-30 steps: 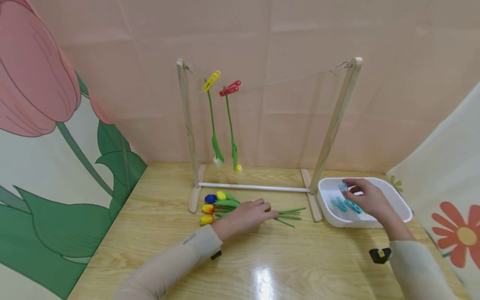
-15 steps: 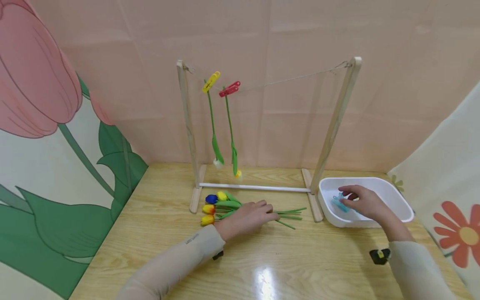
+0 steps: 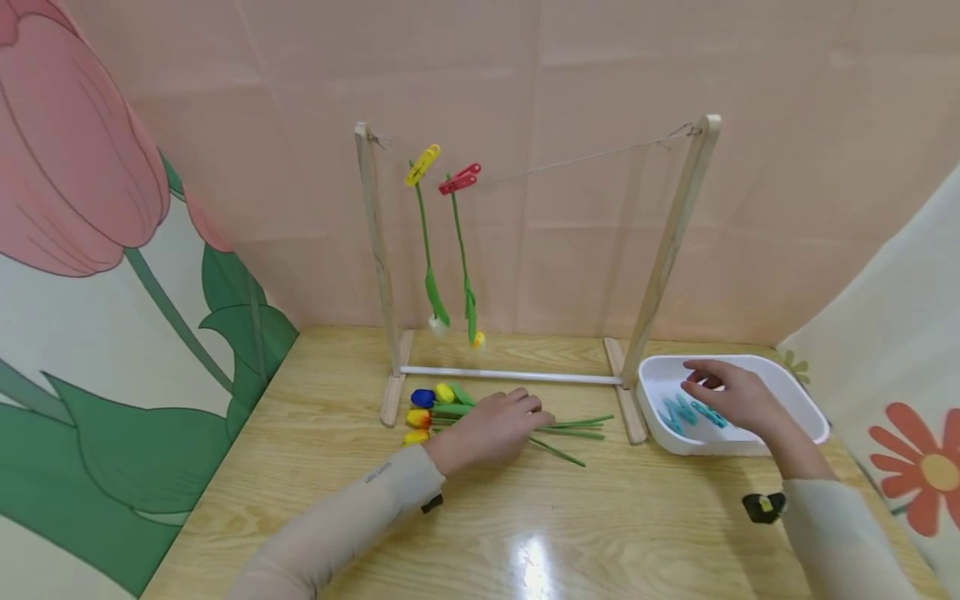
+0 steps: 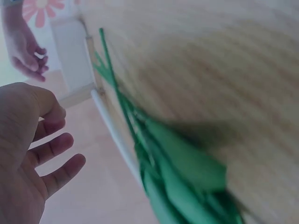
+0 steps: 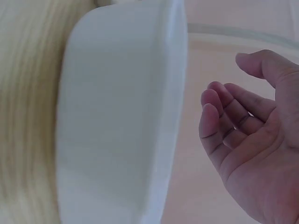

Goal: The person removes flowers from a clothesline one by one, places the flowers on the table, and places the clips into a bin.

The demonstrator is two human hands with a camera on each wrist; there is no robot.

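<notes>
My left hand [image 3: 495, 425] hovers over a bunch of artificial tulips [image 3: 420, 419] lying on the table. Their blue, yellow and orange heads point left, and green stems [image 3: 577, 432] stick out to its right. In the left wrist view, its fingers [image 4: 63, 172] are loosely bent beside the green leaves [image 4: 177, 172], holding nothing. Above a white basin [image 3: 806, 417], my right hand [image 3: 727, 400] is raised with relaxed fingers. The right wrist view shows its palm [image 5: 261, 163] holding nothing, above the basin's rim. Several teal clothespins [image 3: 681, 411] lie below it in the basin.
Behind the tulips stands a wooden frame [image 3: 671, 242] with a string [image 3: 592, 156] across its top. A yellow clothespin [image 3: 423, 165] and a red clothespin [image 3: 460, 178] each hold a hanging tulip there. A white rod [image 3: 510, 375] joins the frame's feet.
My right hand dipped into the basin with a pale blue clothespin, let it go among the others, and rose slightly. My left hand shifted a little and one stem swung toward the front.
</notes>
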